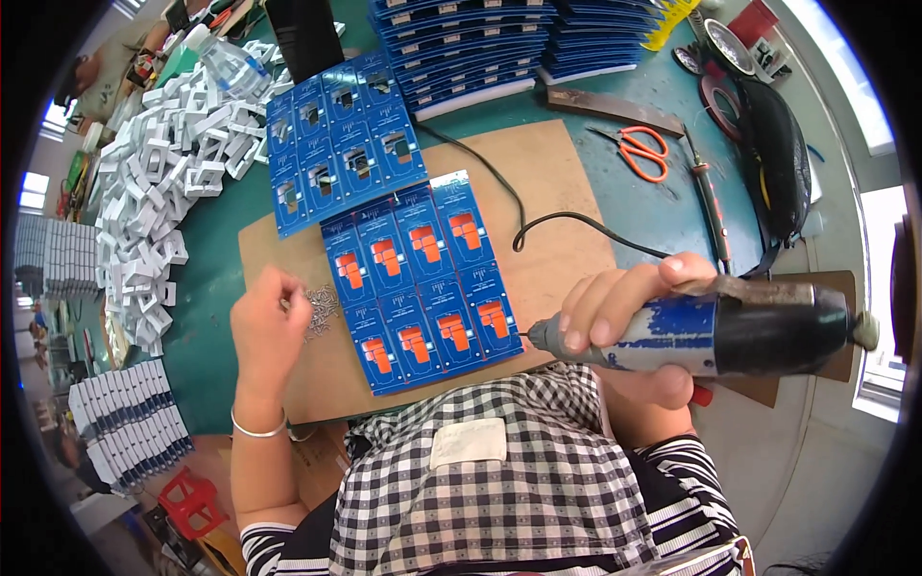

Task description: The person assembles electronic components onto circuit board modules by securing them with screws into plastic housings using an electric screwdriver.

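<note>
Green tabletop [663, 96], brown board [562, 182]; on it, one blue circuit-board panel [411, 290] with eight orange inserts [424, 244]
Right hand [615, 305] grips a scuffed cylindrical power screwdriver [706, 336]; left hand [267, 322] curls by metal screws [322, 312], whether holding any I cannot tell

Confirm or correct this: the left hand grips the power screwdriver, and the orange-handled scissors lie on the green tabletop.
Wrong hand: the head view shows the right hand gripping the power screwdriver. The orange-handled scissors do lie on the green tabletop.
</note>
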A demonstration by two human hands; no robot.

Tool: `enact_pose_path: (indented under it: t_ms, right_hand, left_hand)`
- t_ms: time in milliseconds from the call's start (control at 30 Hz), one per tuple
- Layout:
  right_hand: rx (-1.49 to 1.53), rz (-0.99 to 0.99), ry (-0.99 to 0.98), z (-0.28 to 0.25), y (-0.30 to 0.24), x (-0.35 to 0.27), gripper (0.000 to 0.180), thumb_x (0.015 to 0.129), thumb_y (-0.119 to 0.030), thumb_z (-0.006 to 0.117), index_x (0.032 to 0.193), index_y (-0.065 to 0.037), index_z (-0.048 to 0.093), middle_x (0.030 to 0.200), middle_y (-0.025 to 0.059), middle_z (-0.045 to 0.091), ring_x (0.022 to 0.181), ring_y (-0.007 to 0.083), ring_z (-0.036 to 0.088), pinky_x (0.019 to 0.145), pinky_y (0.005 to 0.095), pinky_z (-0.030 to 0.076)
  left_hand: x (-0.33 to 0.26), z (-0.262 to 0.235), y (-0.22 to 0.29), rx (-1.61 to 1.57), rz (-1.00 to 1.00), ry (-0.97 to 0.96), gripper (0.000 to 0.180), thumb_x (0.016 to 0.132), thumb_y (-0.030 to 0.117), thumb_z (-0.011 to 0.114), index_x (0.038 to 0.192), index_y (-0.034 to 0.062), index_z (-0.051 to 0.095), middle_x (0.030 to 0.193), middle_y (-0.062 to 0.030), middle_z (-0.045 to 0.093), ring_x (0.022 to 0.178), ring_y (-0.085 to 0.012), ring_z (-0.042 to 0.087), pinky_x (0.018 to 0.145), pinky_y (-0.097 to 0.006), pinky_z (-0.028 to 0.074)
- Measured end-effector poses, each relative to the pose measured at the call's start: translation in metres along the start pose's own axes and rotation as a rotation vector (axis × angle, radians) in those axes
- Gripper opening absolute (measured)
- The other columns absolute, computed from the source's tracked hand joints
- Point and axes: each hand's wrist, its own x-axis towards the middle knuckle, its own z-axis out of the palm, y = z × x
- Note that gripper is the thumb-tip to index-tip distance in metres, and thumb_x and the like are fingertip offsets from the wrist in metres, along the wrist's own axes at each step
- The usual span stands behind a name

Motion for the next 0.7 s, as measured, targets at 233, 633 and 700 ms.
enact_pose_path:
  t_ms: [233,633,700]
  right_hand:
    - [0.048,0.065,0.169,0.0,-0.007,-0.009,0.071,0.089,-0.045,0.062,0.138,-0.005,0.029,0.082,0.0098,0.058,0.067,0.025,0.063,0.066,0.0384,0.051]
    - [0.049,-0.042,0.155,-0.014,-0.014,-0.021,0.07,0.089,-0.043,0.066,0.136,-0.006,0.03,0.083,0.0105,0.059,0.069,0.0267,0.063,0.068,0.0392,0.05]
    - [0.053,-0.024,0.179,-0.013,-0.016,-0.021,0.07,0.088,-0.043,0.066,0.135,-0.007,0.03,0.082,0.0102,0.059,0.069,0.0267,0.062,0.068,0.0393,0.05]
  left_hand:
    - [-0.03,0.033,0.092,-0.489,0.394,-0.316,0.015,0.073,-0.004,0.064,0.085,0.0044,0.065,0.082,-0.0103,0.066,0.078,-0.0264,0.065,0.07,-0.036,0.052]
    - [-0.03,0.067,0.123,-0.474,0.607,-0.34,0.019,0.07,-0.006,0.066,0.086,0.0038,0.068,0.082,-0.01,0.067,0.075,-0.0261,0.065,0.067,-0.034,0.052]
    - [-0.032,0.068,0.124,-0.463,0.59,-0.338,0.018,0.07,-0.006,0.067,0.086,0.0038,0.067,0.082,-0.0099,0.067,0.075,-0.0263,0.065,0.067,-0.035,0.052]
